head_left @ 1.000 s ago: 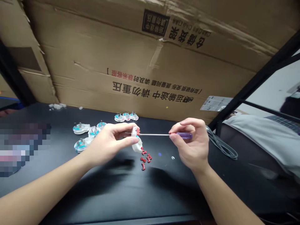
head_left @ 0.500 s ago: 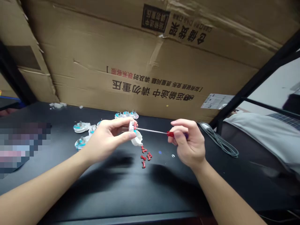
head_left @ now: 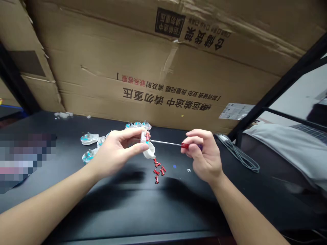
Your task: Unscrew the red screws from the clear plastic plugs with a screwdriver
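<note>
My left hand (head_left: 120, 149) pinches a small plug piece, white and clear with blue inside (head_left: 143, 136), between thumb and fingers. A red part (head_left: 147, 136) sits at its right face. My right hand (head_left: 204, 156) is closed around the red and purple handle of a screwdriver (head_left: 166, 142). Its thin metal shaft runs left, and the tip reaches the red part; the exact contact is too small to tell. Just below my left fingertips is a white plastic shell (head_left: 149, 152). Several small red parts with dark ends (head_left: 156, 172) lie on the black table beneath.
Several clear and blue plugs with metal prongs (head_left: 89, 138) stand left and behind my left hand. A coiled grey cable (head_left: 238, 154) lies at the right. A cardboard sheet (head_left: 102, 51) rises behind the black table (head_left: 143, 214). White scraps (head_left: 63, 115) are at the back left.
My right hand has turned slightly around the screwdriver handle and shifted a little left. My left hand and the plug piece have hardly moved.
</note>
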Demonstrator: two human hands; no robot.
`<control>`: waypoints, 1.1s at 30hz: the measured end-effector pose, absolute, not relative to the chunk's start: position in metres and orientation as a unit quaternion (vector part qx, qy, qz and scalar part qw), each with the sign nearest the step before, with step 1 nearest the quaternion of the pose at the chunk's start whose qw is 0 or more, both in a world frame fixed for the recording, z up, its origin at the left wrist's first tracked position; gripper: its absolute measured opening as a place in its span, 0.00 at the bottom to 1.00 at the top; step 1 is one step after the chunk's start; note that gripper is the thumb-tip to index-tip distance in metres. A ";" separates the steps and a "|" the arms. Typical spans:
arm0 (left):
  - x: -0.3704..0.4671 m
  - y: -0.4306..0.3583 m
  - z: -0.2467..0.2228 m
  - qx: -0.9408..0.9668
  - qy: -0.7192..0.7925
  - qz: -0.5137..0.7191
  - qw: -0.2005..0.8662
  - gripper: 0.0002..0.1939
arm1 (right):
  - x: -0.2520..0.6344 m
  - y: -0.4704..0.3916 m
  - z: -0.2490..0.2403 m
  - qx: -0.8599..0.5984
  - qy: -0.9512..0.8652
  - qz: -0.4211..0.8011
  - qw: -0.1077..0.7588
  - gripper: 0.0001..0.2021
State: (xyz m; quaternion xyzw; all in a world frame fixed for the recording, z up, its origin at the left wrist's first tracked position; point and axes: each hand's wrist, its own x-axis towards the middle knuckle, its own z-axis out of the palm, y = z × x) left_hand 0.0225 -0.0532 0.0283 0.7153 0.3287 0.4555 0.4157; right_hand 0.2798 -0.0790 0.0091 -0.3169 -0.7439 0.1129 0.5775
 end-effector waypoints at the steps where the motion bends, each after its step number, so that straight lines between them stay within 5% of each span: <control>1: 0.023 -0.053 0.029 0.715 0.328 0.457 0.416 0.14 | 0.280 -0.079 0.008 -0.325 -0.739 0.113 0.580 0.13; 14: 0.025 -0.054 0.030 0.716 0.331 0.452 0.417 0.12 | 0.280 -0.081 0.022 -0.336 -0.801 -0.053 0.492 0.10; 20: 0.025 -0.052 0.029 0.701 0.331 0.459 0.434 0.16 | 0.276 -0.082 0.023 -0.353 -0.826 -0.034 0.437 0.10; 33: 0.026 -0.053 0.027 0.703 0.340 0.452 0.430 0.16 | 0.276 -0.088 0.024 -0.357 -0.792 -0.014 0.495 0.09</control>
